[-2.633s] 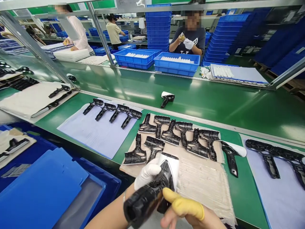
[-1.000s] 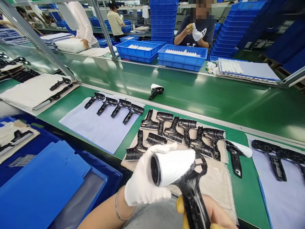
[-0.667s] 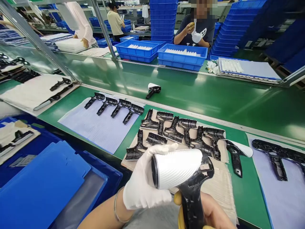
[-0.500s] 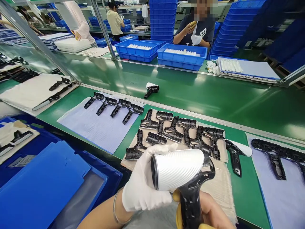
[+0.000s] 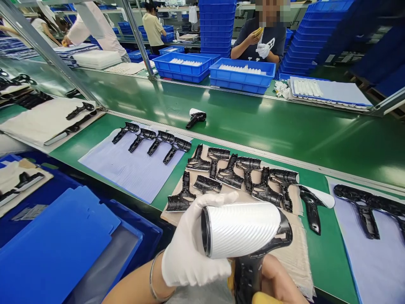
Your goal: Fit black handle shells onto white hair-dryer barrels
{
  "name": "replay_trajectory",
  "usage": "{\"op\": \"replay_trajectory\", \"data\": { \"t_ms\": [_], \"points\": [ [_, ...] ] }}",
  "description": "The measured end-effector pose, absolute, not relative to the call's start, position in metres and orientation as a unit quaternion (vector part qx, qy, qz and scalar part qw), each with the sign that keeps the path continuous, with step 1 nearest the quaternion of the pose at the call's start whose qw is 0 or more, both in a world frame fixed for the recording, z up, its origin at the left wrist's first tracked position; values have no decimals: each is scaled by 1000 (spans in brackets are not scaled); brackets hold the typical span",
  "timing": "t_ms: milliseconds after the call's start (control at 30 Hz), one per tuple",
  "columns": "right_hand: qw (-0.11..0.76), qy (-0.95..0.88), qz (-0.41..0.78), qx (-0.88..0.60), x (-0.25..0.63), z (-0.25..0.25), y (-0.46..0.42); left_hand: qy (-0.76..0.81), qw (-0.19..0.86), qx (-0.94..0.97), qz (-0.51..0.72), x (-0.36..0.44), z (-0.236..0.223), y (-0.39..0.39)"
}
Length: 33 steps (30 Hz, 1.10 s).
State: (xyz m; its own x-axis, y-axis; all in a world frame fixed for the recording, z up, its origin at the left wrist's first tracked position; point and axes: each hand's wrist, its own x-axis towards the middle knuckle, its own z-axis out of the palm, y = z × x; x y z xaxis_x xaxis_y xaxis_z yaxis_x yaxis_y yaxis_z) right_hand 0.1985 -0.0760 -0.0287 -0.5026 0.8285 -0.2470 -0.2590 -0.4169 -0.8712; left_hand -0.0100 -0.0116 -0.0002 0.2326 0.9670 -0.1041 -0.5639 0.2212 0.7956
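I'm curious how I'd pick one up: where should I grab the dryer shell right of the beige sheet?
Probably by its black handle, from the near side: it looks slim and points toward the wearer, easy to wrap crosswise. The white head juts right, so holding there might tip it. The right hand grips the held shell's handle.

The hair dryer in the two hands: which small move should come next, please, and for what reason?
Perhaps turn the hair dryer slightly by its handle to show its far side: that side is hidden, while the left hand cups the round end and the right hand grips the handle, so it seems well supported.
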Motion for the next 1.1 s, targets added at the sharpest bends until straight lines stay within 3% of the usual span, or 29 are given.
{"op": "replay_trajectory", "data": {
  "t_ms": [167, 500, 700, 933, 1100],
  "points": [
    [322, -439, 745, -386, 203, -36, -76, 254, 688, 395, 554, -8, 7, -14],
    [298, -512, 667, -451, 202, -55, -75, 243, 718, 369, 538, -11, 3, -19],
    [284, -590, 615, -440, 195, -32, -57, 279, 712, 368, 529, -12, 10, -20],
    [321, -716, 467, -407, 200, -28, -48, 270, 747, 316, 519, -10, 13, -25],
    [370, -671, 468, -441, 217, -55, -55, 306, 782, 233, 491, -8, 16, -27]
  ]
}}
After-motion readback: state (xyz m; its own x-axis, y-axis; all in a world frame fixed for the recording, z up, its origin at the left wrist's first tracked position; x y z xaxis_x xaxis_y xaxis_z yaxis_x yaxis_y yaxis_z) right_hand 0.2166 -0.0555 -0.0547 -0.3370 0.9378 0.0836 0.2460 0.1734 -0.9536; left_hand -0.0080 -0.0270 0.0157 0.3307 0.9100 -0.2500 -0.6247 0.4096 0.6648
